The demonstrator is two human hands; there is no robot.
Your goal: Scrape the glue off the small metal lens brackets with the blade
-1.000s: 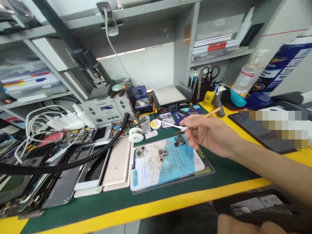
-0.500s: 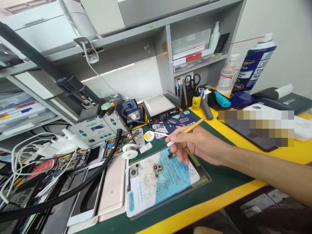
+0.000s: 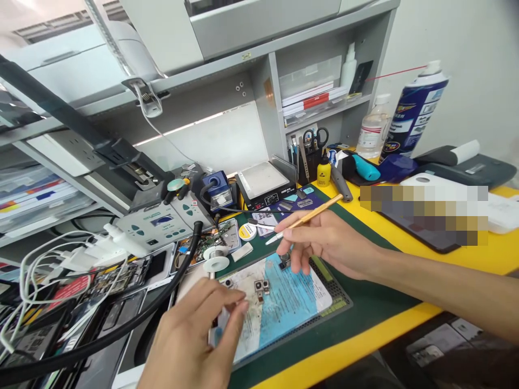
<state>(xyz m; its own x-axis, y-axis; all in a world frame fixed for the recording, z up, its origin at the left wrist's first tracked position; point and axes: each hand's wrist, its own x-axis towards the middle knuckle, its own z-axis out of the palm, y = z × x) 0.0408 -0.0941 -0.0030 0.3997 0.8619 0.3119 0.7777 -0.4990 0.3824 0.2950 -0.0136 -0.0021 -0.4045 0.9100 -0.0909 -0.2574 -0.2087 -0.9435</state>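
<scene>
In my right hand (image 3: pixel 324 237), thumb and index finger close around a slim gold-handled tool (image 3: pixel 312 213), held like a pen with its pale tip pointing left. Under those fingers a small dark camera module (image 3: pixel 284 261) lies partly covered on the blue and white work sheet (image 3: pixel 292 297). My left hand (image 3: pixel 198 329) hovers over the sheet's left side; its thumb and index fingertips are close with a small gap, and nothing shows between them. A two-lens camera module (image 3: pixel 259 286) rests just beyond those fingertips. Another camera module (image 3: pixel 227 282) is mostly hidden behind my left hand.
A solder wire spool (image 3: pixel 215 259) and an open board tray (image 3: pixel 231 235) stand behind the sheet. A black hose (image 3: pixel 162 297) arcs across phones at left. Farther back are a heating plate (image 3: pixel 263 181) and yellow bottle (image 3: pixel 324 172). A dark tablet (image 3: pixel 405 224) lies right.
My left hand has come in from below over the sheet's left side, covering most of the left camera module. My right hand stays near its place, with the tool's tip slightly higher.
</scene>
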